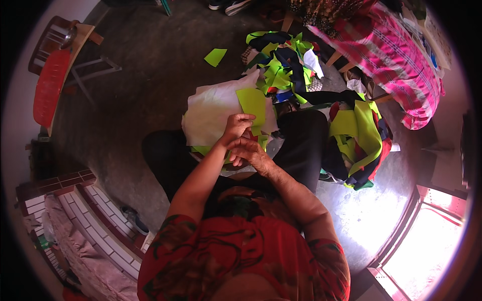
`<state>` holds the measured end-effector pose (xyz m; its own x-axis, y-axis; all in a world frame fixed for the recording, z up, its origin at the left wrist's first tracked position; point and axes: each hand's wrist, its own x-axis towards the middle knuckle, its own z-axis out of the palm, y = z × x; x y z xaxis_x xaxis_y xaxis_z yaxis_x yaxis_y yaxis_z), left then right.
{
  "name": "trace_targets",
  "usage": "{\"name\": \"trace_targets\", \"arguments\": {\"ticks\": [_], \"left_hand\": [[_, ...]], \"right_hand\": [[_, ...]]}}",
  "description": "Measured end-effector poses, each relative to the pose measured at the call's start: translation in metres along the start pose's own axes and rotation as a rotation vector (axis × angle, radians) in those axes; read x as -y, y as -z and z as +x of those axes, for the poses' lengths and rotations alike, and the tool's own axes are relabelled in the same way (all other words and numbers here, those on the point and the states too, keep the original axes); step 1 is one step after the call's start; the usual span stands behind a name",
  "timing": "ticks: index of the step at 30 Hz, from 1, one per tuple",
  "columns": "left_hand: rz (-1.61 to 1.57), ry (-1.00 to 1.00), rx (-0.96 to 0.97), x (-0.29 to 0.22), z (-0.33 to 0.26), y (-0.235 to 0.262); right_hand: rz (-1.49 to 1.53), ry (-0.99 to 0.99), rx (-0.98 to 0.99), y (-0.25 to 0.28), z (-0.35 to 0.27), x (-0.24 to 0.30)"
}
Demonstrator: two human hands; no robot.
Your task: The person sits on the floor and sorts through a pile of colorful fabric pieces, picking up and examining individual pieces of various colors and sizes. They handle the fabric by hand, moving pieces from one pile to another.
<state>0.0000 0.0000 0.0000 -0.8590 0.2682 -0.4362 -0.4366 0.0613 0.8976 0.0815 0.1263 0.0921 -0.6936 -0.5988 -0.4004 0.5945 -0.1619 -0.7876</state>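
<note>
I sit with black-trousered legs apart on a concrete floor. A stack of white fabric pieces (213,113) lies on my lap, with a neon yellow-green piece (252,103) on top. My left hand (237,125) pinches the lower edge of that yellow-green piece. My right hand (246,152) sits just below it, fingers curled together against the left hand; what it holds is hidden. More yellow-green fabric (202,149) peeks out under the white stack.
A heap of yellow-green, navy and white scraps (281,62) lies ahead. Another pile with red pieces (359,145) sits right of my knee. A lone green scrap (215,56) lies on the floor. A red chair (50,83) stands far left, pink striped cloth (396,60) upper right.
</note>
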Motion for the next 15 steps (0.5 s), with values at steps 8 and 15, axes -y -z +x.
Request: {"name": "trace_targets", "arguments": {"ticks": [8, 15], "left_hand": [[0.024, -0.038, -0.081, 0.000, -0.010, -0.014], [0.554, -0.481, -0.047, 0.023, -0.007, 0.003]], "right_hand": [[-0.050, 0.033, -0.042, 0.006, 0.000, -0.005], [-0.027, 0.008, 0.006, 0.004, 0.007, -0.019]]}}
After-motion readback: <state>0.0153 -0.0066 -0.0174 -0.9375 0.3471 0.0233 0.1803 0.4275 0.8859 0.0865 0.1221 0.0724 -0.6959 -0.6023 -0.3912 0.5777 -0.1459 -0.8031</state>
